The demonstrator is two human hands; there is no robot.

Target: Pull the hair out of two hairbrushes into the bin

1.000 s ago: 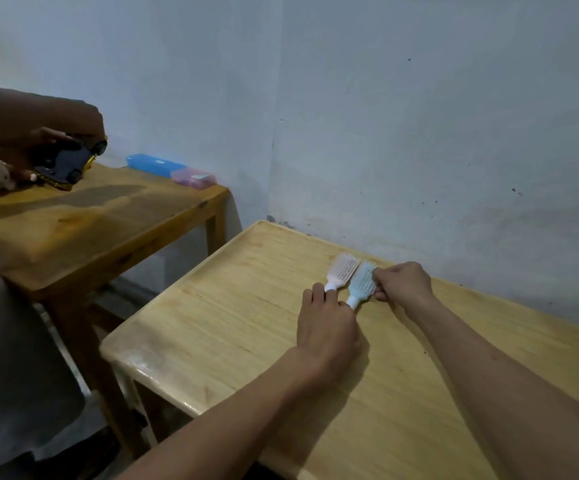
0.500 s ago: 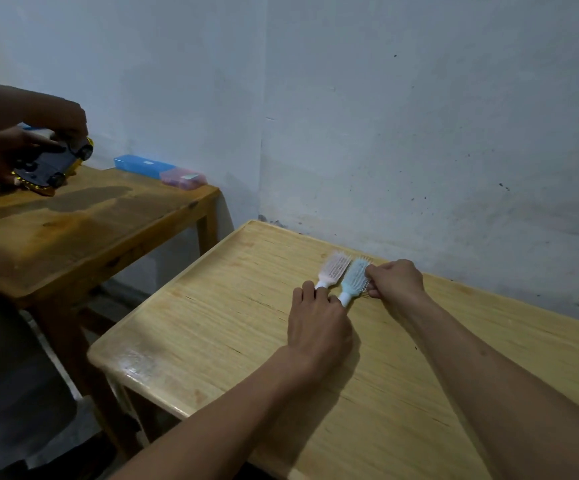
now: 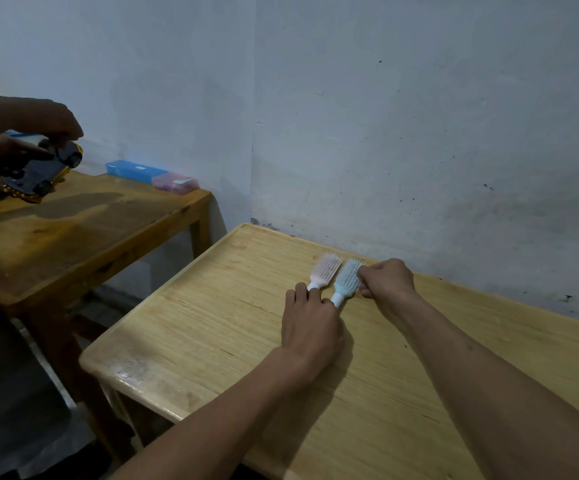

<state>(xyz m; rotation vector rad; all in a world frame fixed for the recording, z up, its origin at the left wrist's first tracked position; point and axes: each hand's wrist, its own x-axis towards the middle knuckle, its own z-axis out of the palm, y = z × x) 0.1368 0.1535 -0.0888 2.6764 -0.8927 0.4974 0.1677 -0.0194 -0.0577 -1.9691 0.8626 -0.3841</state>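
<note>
No text, brand, number or sign can be read anywhere. The long blue plastic box [image 3: 131, 170] at ten o'clock carries a small pale label, and the pink translucent plastic box [image 3: 175, 183] touching its right end carries another, but both are too small and blurred to make out any characters.

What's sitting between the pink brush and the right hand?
In the head view, the blue brush lies between the pink brush and the right hand, whose fingers are at its bristles.
</note>
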